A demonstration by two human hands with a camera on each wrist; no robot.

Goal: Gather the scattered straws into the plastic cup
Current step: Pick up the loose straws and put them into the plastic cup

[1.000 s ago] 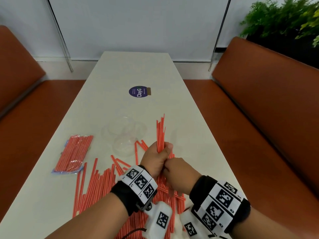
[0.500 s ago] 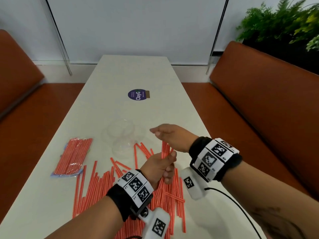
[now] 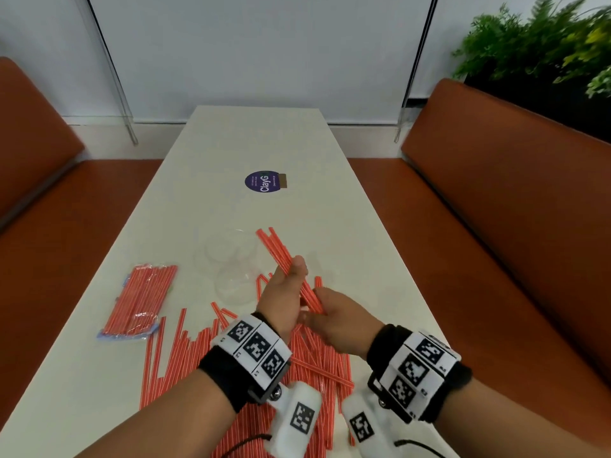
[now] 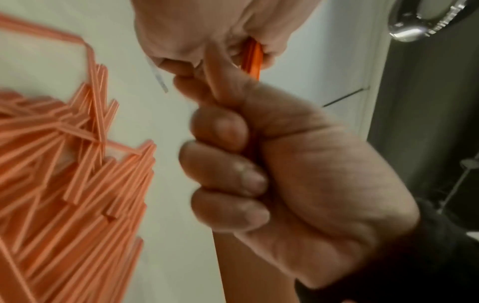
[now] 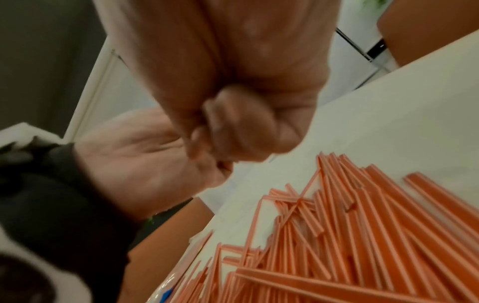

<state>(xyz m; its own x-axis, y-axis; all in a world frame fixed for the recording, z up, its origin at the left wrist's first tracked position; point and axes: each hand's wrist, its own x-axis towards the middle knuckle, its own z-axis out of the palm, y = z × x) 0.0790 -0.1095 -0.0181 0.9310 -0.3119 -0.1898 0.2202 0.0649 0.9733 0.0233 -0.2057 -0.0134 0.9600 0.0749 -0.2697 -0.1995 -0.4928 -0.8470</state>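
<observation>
My left hand (image 3: 290, 280) grips a bundle of red straws (image 3: 277, 248) around its middle. The bundle's upper ends tilt to the far left, beside the clear plastic cup (image 3: 232, 270). My right hand (image 3: 325, 313) holds the bundle's lower end, just right of the left hand. In the left wrist view the left fingers (image 4: 228, 180) curl round the straws (image 4: 252, 58), with the right hand (image 4: 207, 28) above. The right wrist view is blurred and shows curled right fingers (image 5: 230, 125). Many scattered straws (image 3: 185, 355) lie on the white table (image 3: 251, 143) under my wrists.
A clear bag of red straws (image 3: 140, 300) lies at the left. A purple round sticker (image 3: 263, 181) is further up the table. Orange bench seats (image 3: 496, 226) run along both sides, and a plant (image 3: 545, 44) stands at the far right.
The right hand has come back from reaching out near the cup and now holds the bundle's lower end. The bundle has tilted from upright to lean far left toward the cup.
</observation>
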